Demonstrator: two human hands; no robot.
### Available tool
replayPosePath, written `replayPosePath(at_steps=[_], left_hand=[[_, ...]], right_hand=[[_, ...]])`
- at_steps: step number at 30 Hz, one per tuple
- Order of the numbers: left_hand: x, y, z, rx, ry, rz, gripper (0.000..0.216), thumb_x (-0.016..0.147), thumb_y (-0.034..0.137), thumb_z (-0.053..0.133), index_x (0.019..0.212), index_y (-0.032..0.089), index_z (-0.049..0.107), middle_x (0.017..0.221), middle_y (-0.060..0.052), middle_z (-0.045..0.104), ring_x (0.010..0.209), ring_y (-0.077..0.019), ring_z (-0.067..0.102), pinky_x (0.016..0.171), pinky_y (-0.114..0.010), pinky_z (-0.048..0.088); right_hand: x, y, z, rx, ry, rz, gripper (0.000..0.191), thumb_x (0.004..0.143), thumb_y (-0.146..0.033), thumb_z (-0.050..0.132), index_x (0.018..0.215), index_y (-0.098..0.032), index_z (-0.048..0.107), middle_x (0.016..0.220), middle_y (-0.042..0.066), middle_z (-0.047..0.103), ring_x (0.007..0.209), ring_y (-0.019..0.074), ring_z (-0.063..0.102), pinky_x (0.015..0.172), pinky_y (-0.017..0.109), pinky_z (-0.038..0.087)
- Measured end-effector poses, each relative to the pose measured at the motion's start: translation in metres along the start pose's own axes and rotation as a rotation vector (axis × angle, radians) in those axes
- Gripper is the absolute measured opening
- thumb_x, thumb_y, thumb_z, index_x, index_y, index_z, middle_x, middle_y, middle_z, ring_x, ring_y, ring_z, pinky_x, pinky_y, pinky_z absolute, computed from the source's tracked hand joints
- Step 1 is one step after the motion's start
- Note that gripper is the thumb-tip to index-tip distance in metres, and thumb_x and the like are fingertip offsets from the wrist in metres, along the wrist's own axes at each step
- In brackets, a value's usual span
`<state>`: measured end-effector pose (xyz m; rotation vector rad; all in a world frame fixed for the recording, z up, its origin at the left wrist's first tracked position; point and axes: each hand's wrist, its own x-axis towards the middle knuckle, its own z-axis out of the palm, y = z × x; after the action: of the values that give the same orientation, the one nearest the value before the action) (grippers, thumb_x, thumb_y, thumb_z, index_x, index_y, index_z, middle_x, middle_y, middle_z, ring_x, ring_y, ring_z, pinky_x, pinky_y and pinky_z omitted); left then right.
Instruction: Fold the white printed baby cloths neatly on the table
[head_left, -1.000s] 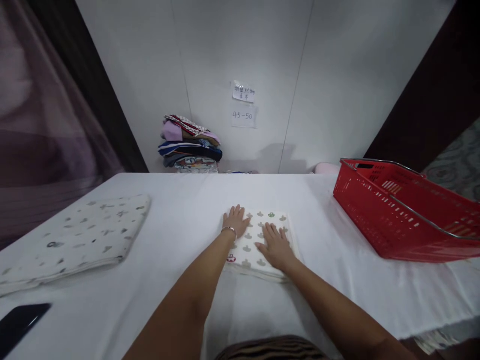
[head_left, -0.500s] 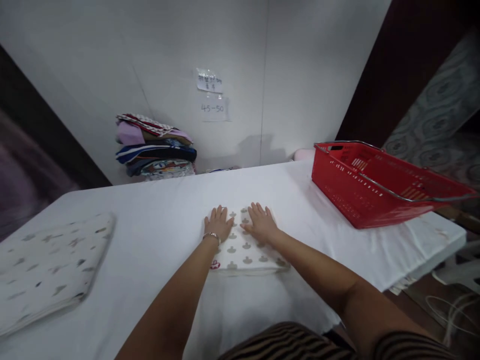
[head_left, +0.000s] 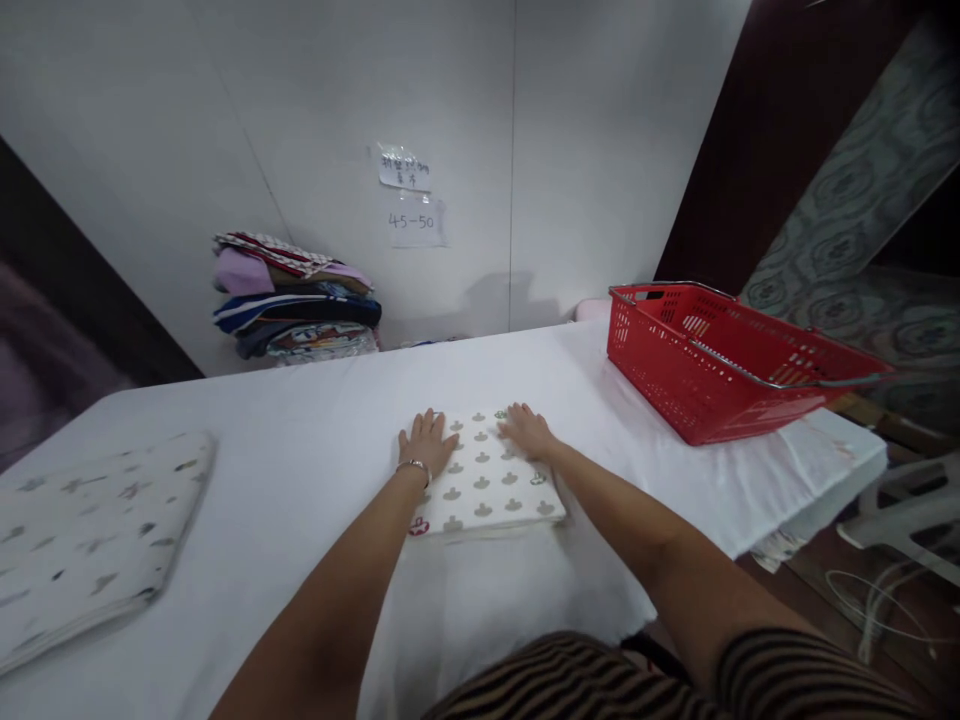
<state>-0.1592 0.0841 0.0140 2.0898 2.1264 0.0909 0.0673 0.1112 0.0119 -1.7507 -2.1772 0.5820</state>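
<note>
A small folded white cloth (head_left: 484, 482) with grey shapes printed on it lies on the white-covered table (head_left: 315, 440), in front of me. My left hand (head_left: 425, 441) rests flat on its far left corner, fingers stretched out, a bracelet on the wrist. My right hand (head_left: 527, 430) lies flat on the far right corner, fingers out too. Neither hand holds anything.
A red plastic basket (head_left: 720, 370) with a metal handle stands at the table's right end. A larger folded patterned cloth (head_left: 82, 535) lies at the left. A stack of folded clothes (head_left: 292, 310) sits against the wall, under two paper notes (head_left: 409, 195). The table's edge drops off at right.
My view has turned to the right. Both hands have slid apart toward the far corners of the folded cloth, the right one moving off its middle.
</note>
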Motion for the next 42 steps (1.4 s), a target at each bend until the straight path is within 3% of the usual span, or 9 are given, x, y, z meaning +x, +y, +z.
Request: replayPosePath(at_steps=[2, 4, 7, 11, 16, 22, 27, 35, 42], left_hand=[[-0.011, 0.011, -0.003, -0.009, 0.064, 0.042, 0.059, 0.086, 0.048, 0.029, 0.138, 0.020, 0.032, 0.150, -0.007, 0.018, 0.136, -0.0265, 0.015, 0.107, -0.048, 0.019], [-0.025, 0.029, -0.004, -0.046, 0.123, 0.112, 0.051, 0.086, 0.044, 0.035, 0.129, 0.020, 0.044, 0.140, -0.009, 0.039, 0.129, -0.0248, 0.032, 0.103, -0.040, 0.027], [-0.041, 0.065, -0.003, -0.161, 0.089, 0.192, 0.037, 0.084, 0.041, 0.043, 0.109, 0.019, 0.058, 0.110, -0.008, 0.062, 0.104, -0.0207, 0.053, 0.089, -0.031, 0.039], [-0.046, 0.115, 0.001, -0.304, -0.014, 0.171, 0.031, 0.081, 0.046, 0.048, 0.091, 0.020, 0.061, 0.095, -0.005, 0.066, 0.088, -0.0181, 0.059, 0.073, -0.027, 0.042], [-0.036, 0.150, 0.006, -0.309, -0.089, 0.066, 0.032, 0.077, 0.050, 0.050, 0.085, 0.020, 0.061, 0.093, -0.007, 0.067, 0.089, -0.0207, 0.060, 0.070, -0.028, 0.042], [-0.025, 0.163, 0.010, -0.252, -0.096, -0.044, 0.031, 0.074, 0.043, 0.052, 0.087, 0.017, 0.063, 0.097, -0.014, 0.067, 0.093, -0.0270, 0.061, 0.071, -0.034, 0.044], [-0.020, 0.162, 0.007, -0.289, -0.090, -0.030, 0.020, 0.071, 0.026, 0.050, 0.080, 0.017, 0.066, 0.090, -0.011, 0.069, 0.087, -0.0229, 0.063, 0.068, -0.030, 0.043], [-0.020, 0.163, 0.005, -0.345, -0.047, -0.012, 0.020, 0.071, 0.022, 0.048, 0.076, 0.017, 0.066, 0.087, -0.009, 0.070, 0.086, -0.0199, 0.062, 0.071, -0.027, 0.042], [-0.018, 0.160, 0.011, -0.450, -0.036, -0.068, 0.016, 0.072, 0.023, 0.047, 0.071, 0.016, 0.062, 0.070, -0.008, 0.068, 0.073, -0.0180, 0.064, 0.064, -0.025, 0.044]], right_hand=[[-0.002, 0.011, -0.013, 0.215, 0.102, 0.080, 0.055, 0.089, -0.047, 0.033, 0.135, -0.018, 0.038, 0.145, 0.007, 0.030, 0.135, 0.0194, 0.021, 0.106, 0.036, 0.023], [-0.011, 0.026, -0.020, 0.435, 0.212, 0.166, 0.045, 0.087, -0.038, 0.038, 0.125, -0.016, 0.050, 0.134, 0.009, 0.046, 0.124, 0.0202, 0.040, 0.098, 0.034, 0.036], [-0.034, 0.043, -0.020, 0.637, 0.229, 0.259, 0.029, 0.081, -0.028, 0.047, 0.101, -0.013, 0.061, 0.097, 0.010, 0.066, 0.084, 0.0181, 0.063, 0.068, 0.028, 0.050], [-0.064, 0.047, -0.009, 0.726, 0.190, 0.295, 0.013, 0.074, -0.022, 0.051, 0.078, -0.014, 0.061, 0.062, 0.000, 0.061, 0.050, 0.0104, 0.056, 0.044, 0.019, 0.042], [-0.077, 0.047, -0.001, 0.840, 0.137, 0.322, 0.006, 0.072, -0.022, 0.055, 0.070, -0.017, 0.056, 0.047, -0.004, 0.053, 0.040, 0.0087, 0.049, 0.036, 0.017, 0.035], [-0.070, 0.052, 0.007, 0.883, 0.096, 0.325, 0.008, 0.073, -0.021, 0.054, 0.066, -0.018, 0.052, 0.044, -0.005, 0.050, 0.037, 0.0082, 0.045, 0.035, 0.018, 0.033], [-0.067, 0.052, 0.009, 0.908, 0.087, 0.301, 0.009, 0.073, -0.021, 0.054, 0.065, -0.018, 0.051, 0.044, -0.005, 0.050, 0.037, 0.0083, 0.046, 0.035, 0.017, 0.031], [-0.063, 0.058, 0.018, 0.881, 0.152, 0.227, 0.007, 0.068, -0.019, 0.055, 0.062, -0.017, 0.052, 0.045, -0.006, 0.050, 0.039, 0.0066, 0.043, 0.040, 0.017, 0.031], [-0.063, 0.060, 0.022, 0.875, 0.157, 0.238, 0.006, 0.069, -0.020, 0.053, 0.064, -0.016, 0.054, 0.045, -0.005, 0.050, 0.042, 0.0086, 0.046, 0.044, 0.019, 0.033]])
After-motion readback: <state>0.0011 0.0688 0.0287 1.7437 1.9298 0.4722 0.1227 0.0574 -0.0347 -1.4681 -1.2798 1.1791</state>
